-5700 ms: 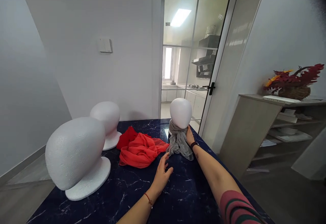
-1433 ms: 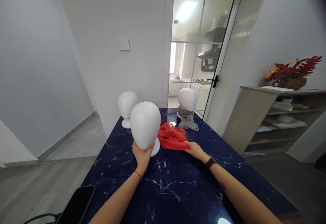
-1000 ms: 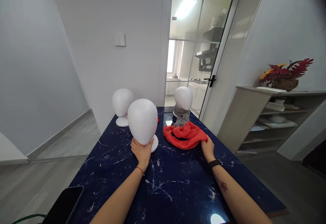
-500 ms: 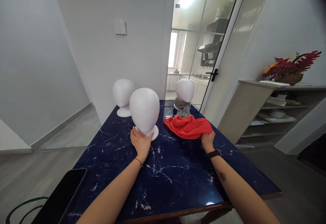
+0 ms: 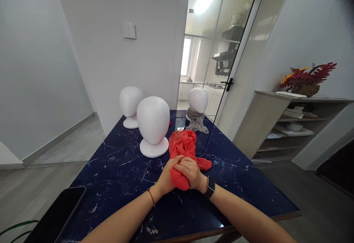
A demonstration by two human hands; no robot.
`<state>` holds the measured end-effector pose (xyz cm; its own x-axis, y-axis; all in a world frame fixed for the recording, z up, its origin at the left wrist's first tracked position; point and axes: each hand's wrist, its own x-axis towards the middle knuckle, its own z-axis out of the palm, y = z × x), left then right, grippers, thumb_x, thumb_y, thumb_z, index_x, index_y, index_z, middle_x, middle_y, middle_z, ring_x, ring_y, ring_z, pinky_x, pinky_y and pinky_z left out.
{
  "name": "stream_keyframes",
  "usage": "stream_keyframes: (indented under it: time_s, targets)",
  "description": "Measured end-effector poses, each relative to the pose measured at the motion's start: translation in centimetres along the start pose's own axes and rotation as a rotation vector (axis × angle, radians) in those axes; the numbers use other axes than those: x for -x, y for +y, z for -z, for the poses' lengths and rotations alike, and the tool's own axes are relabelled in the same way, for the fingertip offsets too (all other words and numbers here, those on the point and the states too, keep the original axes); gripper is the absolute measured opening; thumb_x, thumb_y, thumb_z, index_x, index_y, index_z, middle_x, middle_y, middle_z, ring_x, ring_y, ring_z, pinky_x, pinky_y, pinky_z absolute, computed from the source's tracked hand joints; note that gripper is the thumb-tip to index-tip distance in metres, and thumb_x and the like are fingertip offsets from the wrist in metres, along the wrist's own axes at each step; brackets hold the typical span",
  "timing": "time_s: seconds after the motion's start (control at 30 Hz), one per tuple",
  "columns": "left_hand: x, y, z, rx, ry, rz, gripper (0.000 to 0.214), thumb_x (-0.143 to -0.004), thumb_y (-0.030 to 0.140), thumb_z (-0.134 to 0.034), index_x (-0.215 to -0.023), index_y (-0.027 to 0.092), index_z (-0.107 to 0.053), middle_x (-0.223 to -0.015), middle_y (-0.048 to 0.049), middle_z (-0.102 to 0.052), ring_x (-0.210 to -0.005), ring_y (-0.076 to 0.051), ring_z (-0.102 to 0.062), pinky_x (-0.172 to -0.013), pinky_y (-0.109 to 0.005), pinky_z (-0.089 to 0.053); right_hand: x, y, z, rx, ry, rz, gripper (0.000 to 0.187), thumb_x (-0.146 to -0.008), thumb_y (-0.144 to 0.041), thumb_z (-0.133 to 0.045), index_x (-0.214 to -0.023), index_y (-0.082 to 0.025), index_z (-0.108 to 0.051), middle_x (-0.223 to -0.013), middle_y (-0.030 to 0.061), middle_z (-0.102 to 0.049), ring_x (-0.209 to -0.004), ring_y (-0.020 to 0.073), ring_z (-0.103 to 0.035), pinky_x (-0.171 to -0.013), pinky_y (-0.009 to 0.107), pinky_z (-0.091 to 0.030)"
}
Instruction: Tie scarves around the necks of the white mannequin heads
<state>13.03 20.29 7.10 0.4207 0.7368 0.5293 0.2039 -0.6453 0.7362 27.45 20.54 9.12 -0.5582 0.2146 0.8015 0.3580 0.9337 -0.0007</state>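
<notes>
A red scarf (image 5: 184, 148) lies bunched on the dark blue marble table (image 5: 116, 162). My left hand (image 5: 167, 178) and my right hand (image 5: 190, 172) meet over its near end, both with fingers closed on the cloth. Just beyond, to the left, a white foam head (image 5: 153, 122) stands upright on its round base. A second white head (image 5: 129, 103) stands at the far left of the table. A third head (image 5: 198, 101) at the far end has a grey scarf (image 5: 196, 122) tied round its neck.
A black phone (image 5: 52, 219) lies at the table's near left corner. A glass door (image 5: 218, 47) stands behind the table. At the right is a shelf unit (image 5: 279, 125) with a basket of red leaves (image 5: 306, 80) on top.
My left hand has let go of the near foam head and joined my right hand on the red scarf. The scarf has been pulled nearer, toward the middle of the table.
</notes>
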Motion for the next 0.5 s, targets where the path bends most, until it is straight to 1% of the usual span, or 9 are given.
stream_keyframes:
  time_s: [0.03, 0.1, 0.13, 0.2, 0.23, 0.3, 0.37, 0.43, 0.5]
  targets:
    - [-0.1, 0.1, 0.3, 0.015, -0.03, 0.014, 0.033, -0.078, 0.017, -0.054, -0.111, 0.019, -0.054, -0.107, -0.0062, -0.062, -0.098, -0.019, -0.058, -0.091, -0.037, -0.045, 0.0, -0.1, -0.1, -0.001, -0.006, -0.005, 0.043, -0.08, -0.031, -0.048, -0.122, -0.021, -0.046, -0.08, 0.0071, -0.066, -0.067, 0.023, -0.062, -0.067, 0.037, -0.048]
    - [-0.2, 0.6, 1.0, 0.031, -0.044, 0.028, 0.024, -0.075, 0.014, -0.054, -0.097, 0.018, -0.06, -0.095, -0.0042, -0.065, -0.085, -0.017, -0.059, -0.081, -0.033, -0.047, 0.4, 0.6, 0.2, 0.024, 0.017, -0.081, 0.047, -0.079, -0.03, -0.051, -0.124, -0.022, -0.042, -0.088, 0.0087, -0.067, -0.071, 0.0241, -0.063, -0.067, 0.037, -0.048]
    - [-0.3, 0.9, 1.4, 0.043, -0.021, 0.039, 0.023, -0.075, 0.012, -0.053, -0.095, 0.017, -0.06, -0.092, -0.0038, -0.065, -0.082, -0.017, -0.058, -0.077, -0.031, -0.047, 0.7, 1.1, 0.5, 0.042, 0.029, -0.136, 0.048, -0.078, -0.028, -0.053, -0.124, -0.023, -0.042, -0.092, 0.0091, -0.067, -0.073, 0.0244, -0.063, -0.068, 0.037, -0.048]
    - [-0.4, 1.7, 2.0, 0.081, 0.083, 0.07, 0.022, -0.078, 0.013, -0.048, -0.096, 0.016, -0.061, -0.091, -0.0036, -0.065, -0.078, -0.016, -0.057, -0.073, -0.029, -0.045, 1.3, 2.4, 1.1, 0.077, 0.007, -0.25, 0.047, -0.075, -0.023, -0.054, -0.121, -0.022, -0.045, -0.097, 0.0089, -0.067, -0.074, 0.0239, -0.063, -0.07, 0.037, -0.048]
    - [-0.5, 2.0, 2.2, 0.099, 0.147, 0.081, 0.021, -0.081, 0.015, -0.046, -0.096, 0.016, -0.061, -0.09, -0.0034, -0.065, -0.077, -0.015, -0.057, -0.072, -0.028, -0.045, 1.5, 3.0, 1.4, 0.087, -0.045, -0.308, 0.045, -0.074, -0.022, -0.054, -0.119, -0.021, -0.048, -0.098, 0.0087, -0.067, -0.075, 0.0234, -0.063, -0.071, 0.036, -0.047]
    - [-0.3, 2.4, 2.6, 0.104, 0.268, 0.084, 0.018, -0.084, 0.019, -0.045, -0.091, 0.016, -0.061, -0.085, -0.0025, -0.064, -0.073, -0.014, -0.055, -0.067, -0.026, -0.043, 1.8, 4.3, 2.1, 0.111, -0.216, -0.457, 0.043, -0.072, -0.021, -0.057, -0.114, -0.021, -0.054, -0.097, 0.0065, -0.068, -0.076, 0.0218, -0.064, -0.072, 0.032, -0.046]
    - [-0.1, 2.4, 2.7, 0.074, 0.333, 0.058, 0.015, -0.084, 0.022, -0.045, -0.083, 0.016, -0.059, -0.077, -0.0011, -0.061, -0.067, -0.014, -0.052, -0.062, -0.025, -0.041, 2.1, 5.5, 2.8, 0.168, -0.332, -0.609, 0.04, -0.069, -0.02, -0.06, -0.109, -0.023, -0.06, -0.094, 0.0038, -0.07, -0.079, 0.0213, -0.064, -0.073, 0.029, -0.045]
    - [0.2, 2.3, 2.8, 0.01, 0.328, -0.006, 0.015, -0.085, 0.023, -0.044, -0.081, 0.016, -0.057, -0.073, -0.0008, -0.059, -0.064, -0.013, -0.049, -0.06, -0.026, -0.039, 2.7, 7.0, 3.8, 0.248, -0.321, -0.73, 0.034, -0.071, -0.02, -0.058, -0.104, -0.023, -0.063, -0.091, 0.0045, -0.07, -0.08, 0.0221, -0.064, -0.072, 0.03, -0.044]
    - [0.5, 2.2, 2.7, -0.088, 0.266, -0.127, 0.013, -0.084, 0.023, -0.045, -0.081, 0.017, -0.056, -0.072, -0.0015, -0.058, -0.063, -0.014, -0.049, -0.06, -0.027, -0.038, 3.6, 8.7, 5.0, 0.329, -0.183, -0.847, 0.029, -0.077, -0.021, -0.051, -0.103, -0.02, -0.062, -0.096, 0.0079, -0.069, -0.083, 0.0226, -0.063, -0.073, 0.031, -0.044]
